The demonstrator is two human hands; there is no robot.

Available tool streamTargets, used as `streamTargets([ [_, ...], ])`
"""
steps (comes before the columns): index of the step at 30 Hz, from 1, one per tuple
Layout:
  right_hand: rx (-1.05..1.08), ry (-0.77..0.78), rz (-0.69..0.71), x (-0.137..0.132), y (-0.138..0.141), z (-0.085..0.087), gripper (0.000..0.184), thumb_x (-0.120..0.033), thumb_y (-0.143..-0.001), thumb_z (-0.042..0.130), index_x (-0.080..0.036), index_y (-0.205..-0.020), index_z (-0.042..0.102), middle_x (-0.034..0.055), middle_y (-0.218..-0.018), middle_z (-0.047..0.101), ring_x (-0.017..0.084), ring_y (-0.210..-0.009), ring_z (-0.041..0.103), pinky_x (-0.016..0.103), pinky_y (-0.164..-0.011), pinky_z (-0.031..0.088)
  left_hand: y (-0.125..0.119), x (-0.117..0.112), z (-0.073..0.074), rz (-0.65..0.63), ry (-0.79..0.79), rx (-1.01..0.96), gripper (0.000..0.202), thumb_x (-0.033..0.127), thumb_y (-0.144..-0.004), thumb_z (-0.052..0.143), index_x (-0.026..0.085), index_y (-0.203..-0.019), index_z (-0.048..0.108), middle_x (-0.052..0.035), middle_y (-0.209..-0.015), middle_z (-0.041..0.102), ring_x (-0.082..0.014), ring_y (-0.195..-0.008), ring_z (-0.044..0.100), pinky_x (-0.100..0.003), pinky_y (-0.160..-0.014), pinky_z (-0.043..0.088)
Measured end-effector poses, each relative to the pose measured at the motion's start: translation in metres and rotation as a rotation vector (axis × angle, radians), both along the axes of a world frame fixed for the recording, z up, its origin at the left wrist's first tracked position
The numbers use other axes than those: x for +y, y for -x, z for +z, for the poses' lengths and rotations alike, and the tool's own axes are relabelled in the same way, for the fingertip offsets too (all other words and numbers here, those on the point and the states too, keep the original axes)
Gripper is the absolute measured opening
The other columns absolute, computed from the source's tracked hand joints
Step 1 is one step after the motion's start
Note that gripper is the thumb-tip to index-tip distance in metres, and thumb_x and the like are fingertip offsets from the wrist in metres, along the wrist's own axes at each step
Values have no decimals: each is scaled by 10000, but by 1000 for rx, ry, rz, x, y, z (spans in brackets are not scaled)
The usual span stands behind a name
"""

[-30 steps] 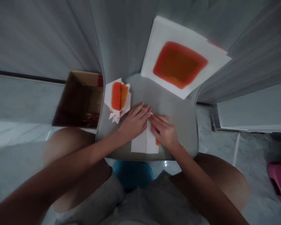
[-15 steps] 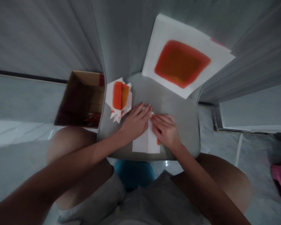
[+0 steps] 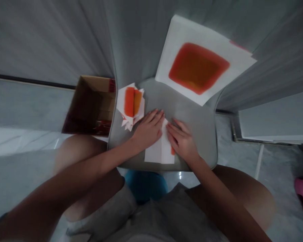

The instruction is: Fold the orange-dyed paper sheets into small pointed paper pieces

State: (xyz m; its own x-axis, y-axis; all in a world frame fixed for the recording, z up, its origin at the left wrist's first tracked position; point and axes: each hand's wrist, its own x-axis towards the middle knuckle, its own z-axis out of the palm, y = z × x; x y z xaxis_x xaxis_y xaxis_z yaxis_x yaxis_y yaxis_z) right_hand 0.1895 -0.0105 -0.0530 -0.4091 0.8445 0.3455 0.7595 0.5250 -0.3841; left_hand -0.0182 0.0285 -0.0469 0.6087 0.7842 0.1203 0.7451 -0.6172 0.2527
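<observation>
we see left hand (image 3: pixel 148 133) flat, fingers released, likely steadying the folded paper (image 3: pixel 154 153) beneath; right hand (image 3: pixel 182 139) at its edge, pinching or pressing, we cannot tell; folded stack (image 3: pixel 129 102) left of the fingers, presumably for room

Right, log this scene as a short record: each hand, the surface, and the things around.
Left hand: fingers laid flat on the creased white paper sheet with an orange patch
Right hand: fingers at the sheet's upper right edge
Surface: smooth grey seat
Left on seat: pile of folded white-and-orange paper pieces
Far side: large white paper with a red-orange square
Floor, left: open brown cardboard box
</observation>
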Motion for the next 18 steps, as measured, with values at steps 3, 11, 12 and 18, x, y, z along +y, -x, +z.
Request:
streamTargets([
  [3, -22, -4, -18, -5, 0, 2, 348, -238, -1033, 562, -195, -1342, 715, 80, -1352, 732, 324, -1415, 566, 598, -1177, 465, -1, -1, 0, 11, 6, 0, 598, 190, -984, 462, 52, -1565, 456, -151, -1671, 403, -316, -1581, 324, -494, -1309, 297],
  [11, -33, -10, 17, -6, -3, -1, 352, -235, -1061, 513, -179, -1351, 706, 83, -1354, 729, 281, -1382, 606, 556, -1195, 467, -2, 0, 0, 5, 11, -2, 616, 177, -970, 463, 16, -1563, 439, -176, -1673, 391, -332, -1582, 316, -500, -1311, 282],
  [12, -33, -2, 21, -6, -3, -1, 353, -235, -1065, 507, -186, -1354, 703, 79, -1361, 724, 270, -1371, 617, 549, -1197, 466, -1, 0, -1, 5, 9, -8, 616, 177, -971, 460, 18, -1566, 436, -177, -1672, 391, -330, -1584, 313, -501, -1311, 281],
  [18, -39, 33, 18, -6, -2, 0, 359, -233, -1078, 483, -201, -1367, 693, 71, -1402, 697, 237, -1355, 634, 505, -1206, 453, 0, 1, -2, -11, 4, -35, 649, 163, -968, 450, 51, -1604, 386, -171, -1700, 336, -323, -1592, 296, -515, -1303, 292],
])
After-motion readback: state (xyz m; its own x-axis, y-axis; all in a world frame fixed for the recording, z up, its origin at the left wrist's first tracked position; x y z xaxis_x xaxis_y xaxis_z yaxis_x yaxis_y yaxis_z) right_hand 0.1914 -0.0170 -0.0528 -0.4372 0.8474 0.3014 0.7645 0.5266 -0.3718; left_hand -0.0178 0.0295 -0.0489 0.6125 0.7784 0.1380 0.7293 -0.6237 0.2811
